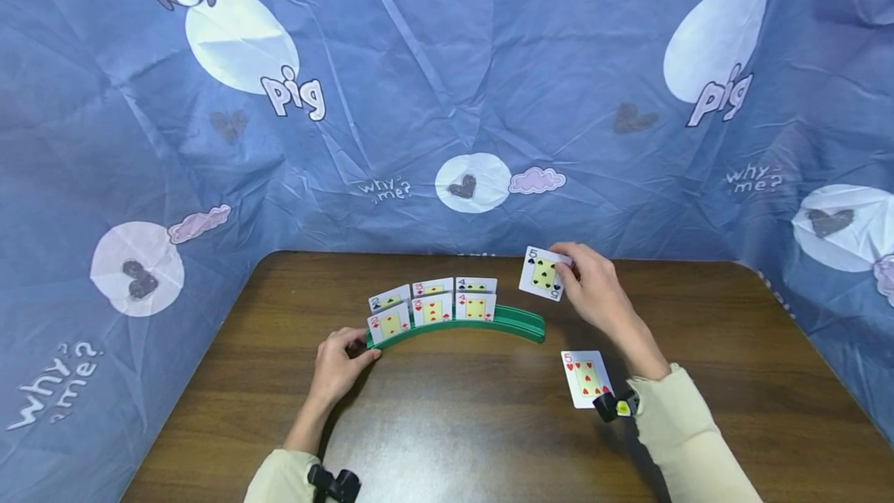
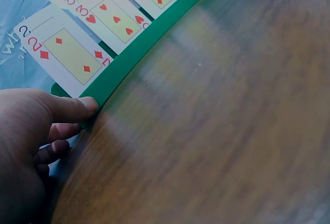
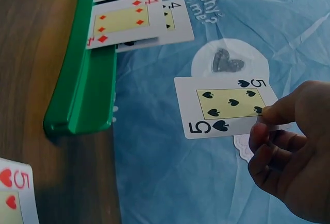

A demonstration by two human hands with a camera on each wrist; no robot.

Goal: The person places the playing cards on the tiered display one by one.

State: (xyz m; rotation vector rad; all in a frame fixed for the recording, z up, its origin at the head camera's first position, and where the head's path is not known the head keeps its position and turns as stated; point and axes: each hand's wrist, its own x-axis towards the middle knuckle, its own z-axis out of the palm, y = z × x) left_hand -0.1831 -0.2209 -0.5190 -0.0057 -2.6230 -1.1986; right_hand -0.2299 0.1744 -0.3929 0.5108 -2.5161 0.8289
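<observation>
My left hand [image 1: 339, 365] grips the left end of a green curved card holder [image 1: 520, 321], its thumb on the front edge. Two rows of playing cards stand in the holder. In front are the two of diamonds [image 2: 64, 51], three of hearts [image 2: 111, 20] and four of diamonds [image 3: 126, 22]. Behind them, partly covered, stand a black two [image 1: 388, 299], a red three [image 1: 432, 286] and the four of spades [image 3: 180, 22]. Beyond the holder's right end, my right hand [image 1: 597, 293] pinches a five of spades [image 3: 227, 105] by one edge, raised and facing me.
A five of hearts [image 1: 585, 375] lies face up on the wooden table [image 1: 447, 418], below my right wrist. The holder's right section holds no cards. A blue printed cloth [image 1: 391, 84] hangs behind the table's far edge.
</observation>
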